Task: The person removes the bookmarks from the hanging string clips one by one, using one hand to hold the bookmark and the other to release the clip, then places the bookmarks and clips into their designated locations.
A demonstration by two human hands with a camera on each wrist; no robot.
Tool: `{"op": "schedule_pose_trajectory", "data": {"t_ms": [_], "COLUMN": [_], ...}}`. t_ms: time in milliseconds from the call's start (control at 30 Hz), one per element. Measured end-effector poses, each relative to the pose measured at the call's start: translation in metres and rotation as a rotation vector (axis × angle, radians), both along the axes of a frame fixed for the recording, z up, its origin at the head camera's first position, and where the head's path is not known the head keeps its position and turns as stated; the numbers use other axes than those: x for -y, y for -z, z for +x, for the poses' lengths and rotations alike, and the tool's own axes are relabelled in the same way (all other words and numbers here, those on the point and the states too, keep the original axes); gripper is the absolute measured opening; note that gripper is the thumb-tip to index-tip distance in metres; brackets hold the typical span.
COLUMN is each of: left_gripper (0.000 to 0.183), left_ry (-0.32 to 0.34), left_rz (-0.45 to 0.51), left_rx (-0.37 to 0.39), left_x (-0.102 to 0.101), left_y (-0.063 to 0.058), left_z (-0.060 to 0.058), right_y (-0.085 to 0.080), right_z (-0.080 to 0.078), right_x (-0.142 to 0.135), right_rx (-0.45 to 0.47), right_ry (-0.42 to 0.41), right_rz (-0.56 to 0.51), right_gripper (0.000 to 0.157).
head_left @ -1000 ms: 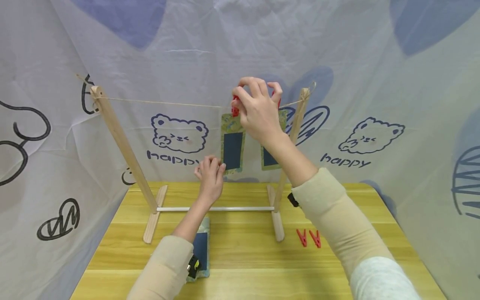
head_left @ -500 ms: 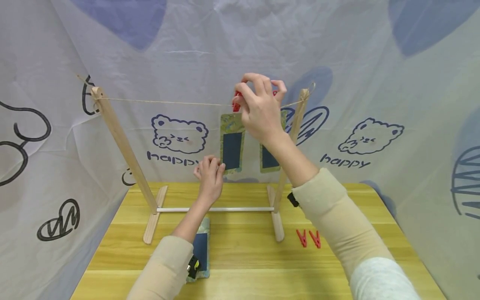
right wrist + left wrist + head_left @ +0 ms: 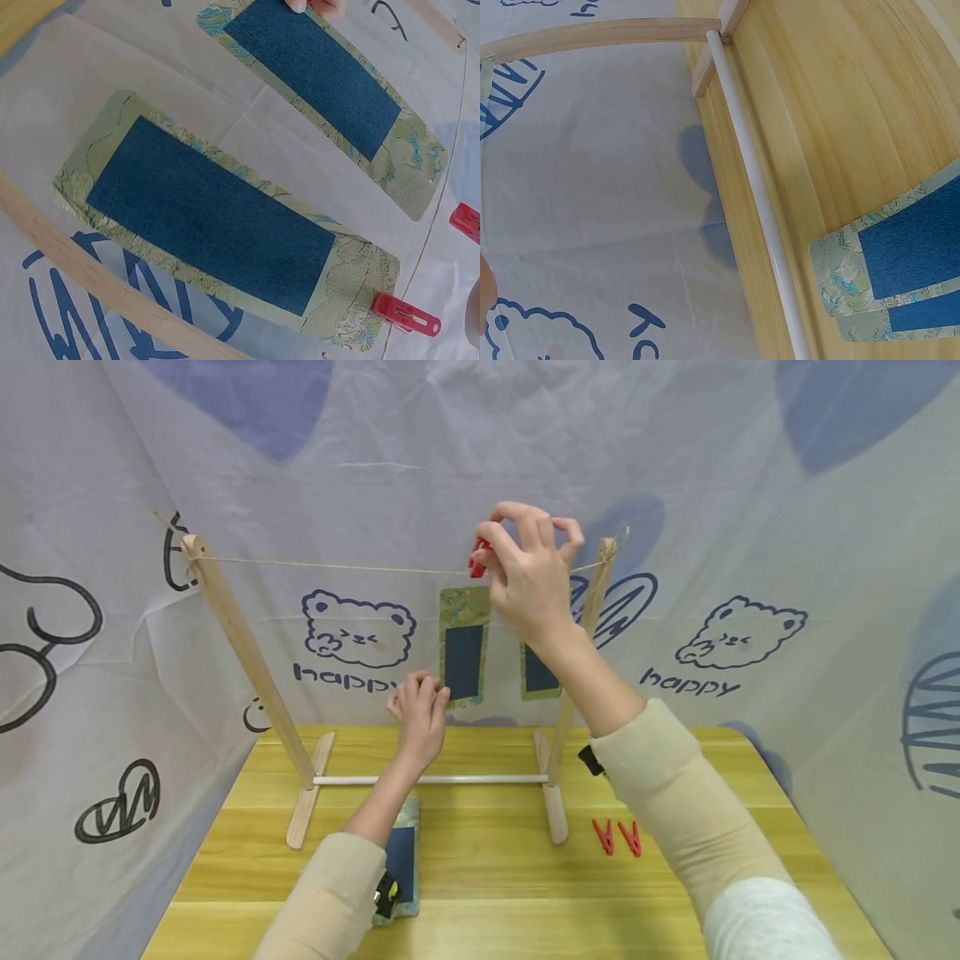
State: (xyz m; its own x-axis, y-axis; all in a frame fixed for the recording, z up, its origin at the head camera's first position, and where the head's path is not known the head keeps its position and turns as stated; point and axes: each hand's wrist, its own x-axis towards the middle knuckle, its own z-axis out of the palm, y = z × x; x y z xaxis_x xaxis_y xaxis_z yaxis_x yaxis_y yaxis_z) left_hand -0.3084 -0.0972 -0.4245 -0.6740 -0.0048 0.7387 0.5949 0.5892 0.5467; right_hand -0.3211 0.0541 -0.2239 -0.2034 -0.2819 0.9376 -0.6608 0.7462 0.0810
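My right hand point(image 3: 532, 572) pinches a red clothespin point(image 3: 480, 558) beside the string point(image 3: 337, 566). Just below the string is the top end of a green patterned strip with a dark blue panel point(image 3: 464, 660). My left hand point(image 3: 422, 718) is at this strip's lower left edge, and in the right wrist view its fingertips point(image 3: 324, 6) pinch it. To the right hangs a second such strip point(image 3: 210, 217), fastened to the string by another red clothespin point(image 3: 407, 313); my right hand hides its top in the head view.
Two wooden posts point(image 3: 243, 647), joined by a white rod point(image 3: 450, 779), hold the string above the wooden table point(image 3: 480, 877). More strips point(image 3: 911, 255) lie on the table by my left forearm. Two red clothespins point(image 3: 617, 837) lie to the right. A printed cloth point(image 3: 420, 460) stands behind.
My right hand has moved slightly up and to the right with the clothespin, away from the strip's top. My left hand stays in place at the strip's lower edge.
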Motion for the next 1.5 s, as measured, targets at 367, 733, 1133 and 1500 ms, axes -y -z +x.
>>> {"op": "schedule_pose_trajectory", "data": {"t_ms": [367, 733, 1133, 1500], "left_gripper": [0.028, 0.035, 0.035, 0.038], "left_ry": [-0.005, 0.002, 0.004, 0.002], "left_rz": [-0.003, 0.008, 0.002, 0.013], "left_rx": [0.002, -0.016, -0.011, -0.019], "left_x": [0.002, 0.003, 0.008, 0.012], "left_y": [0.000, 0.001, 0.005, 0.010], "left_z": [0.001, 0.003, 0.009, 0.013], "right_y": [0.001, 0.003, 0.015, 0.025], "right_z": [0.005, 0.012, 0.019, 0.020], "right_x": [-0.006, -0.013, -0.023, -0.036], "right_rx": [-0.063, -0.061, -0.055, -0.075], "right_ry": [-0.054, -0.074, -0.071, -0.111], "right_rz": [-0.027, -0.046, -0.089, -0.123], "right_gripper": [0.022, 0.025, 0.019, 0.031]}}
